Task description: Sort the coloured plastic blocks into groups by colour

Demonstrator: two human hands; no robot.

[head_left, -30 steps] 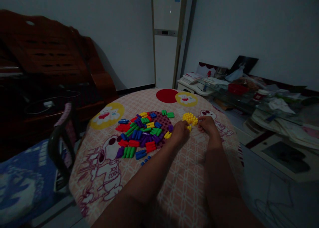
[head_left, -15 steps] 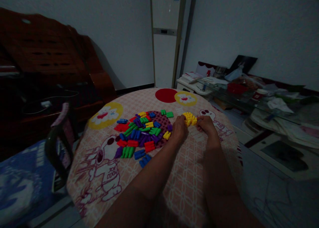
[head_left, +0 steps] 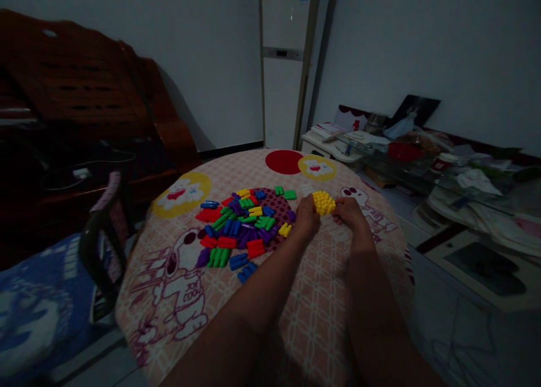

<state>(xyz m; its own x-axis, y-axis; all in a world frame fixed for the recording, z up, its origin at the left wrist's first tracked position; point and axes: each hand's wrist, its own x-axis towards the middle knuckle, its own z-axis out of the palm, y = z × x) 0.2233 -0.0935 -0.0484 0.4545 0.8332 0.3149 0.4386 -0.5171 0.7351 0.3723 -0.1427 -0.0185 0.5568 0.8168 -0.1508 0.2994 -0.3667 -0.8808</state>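
Observation:
A knobbly yellow cluster of toy building pieces (head_left: pixel 324 203) is held between both my hands over the right half of the table. My left hand (head_left: pixel 307 217) grips its left side, fingers curled and partly hidden. On the cluster's right side, my right hand (head_left: pixel 349 211) pinches the edge with its fingertips. Left of my hands lies a loose spread of ribbed plastic pieces in red, blue, green, purple and yellow. Closest to my left wrist are a yellow piece (head_left: pixel 285 230) and a purple piece (head_left: pixel 291 216). Two green pieces (head_left: pixel 285 193) lie farther back.
A patterned cloth covers the round table (head_left: pixel 313 314). On the left stand a chair (head_left: pixel 105 246) and a wooden bench (head_left: pixel 84 94). A cluttered glass-topped stand (head_left: pixel 380 150) is at the right, with a paper cup (head_left: pixel 443 161) and papers. A white cabinet (head_left: pixel 282 94) stands behind.
The yellow cluster has turned slightly between my hands, showing more of its bumpy face. Both hands stay in nearly the same place. The whole view has shifted a little.

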